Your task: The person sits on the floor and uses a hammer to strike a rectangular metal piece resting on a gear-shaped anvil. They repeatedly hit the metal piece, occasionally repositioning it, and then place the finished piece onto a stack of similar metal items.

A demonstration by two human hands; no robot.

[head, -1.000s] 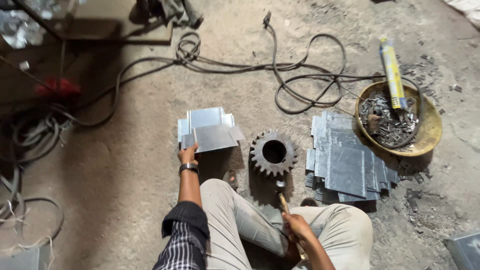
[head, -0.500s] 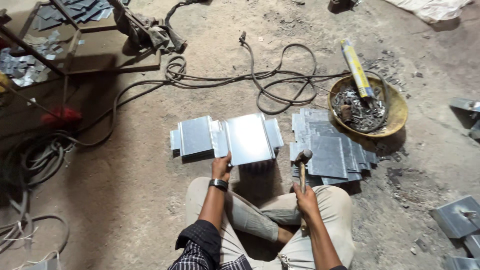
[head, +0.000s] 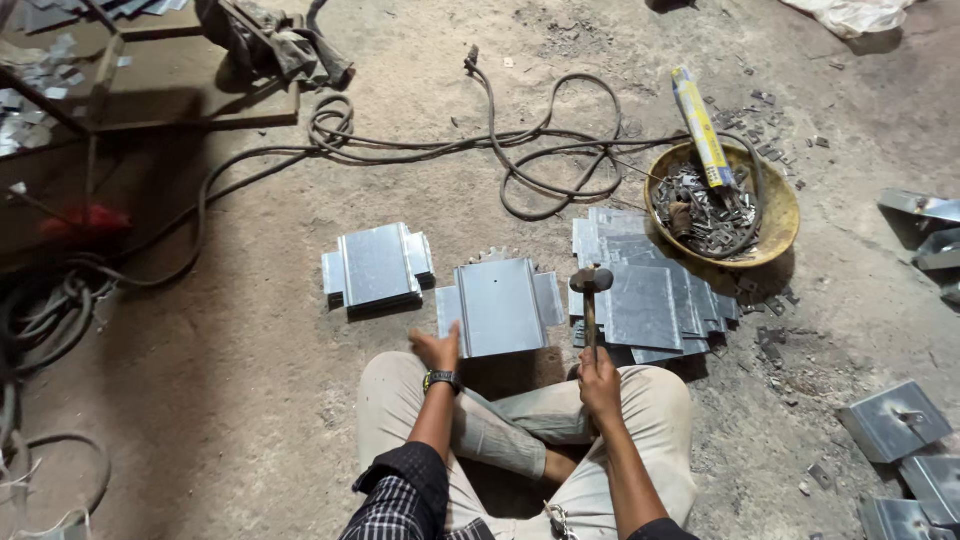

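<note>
The right hand has its fingers wrapped around a hammer, head raised beside the metal sheet; the left hand rests its loosely spread fingers at the sheet's near-left corner.

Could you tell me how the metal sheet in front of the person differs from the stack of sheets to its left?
The sheet is single, and sits on a toothed gear whose teeth show past its far edge; the stack is several layers, flat on the floor. The left hand is at the sheet's near edge; nothing touches the stack. Both are grey, shiny, rectangular, with side tabs.
</note>
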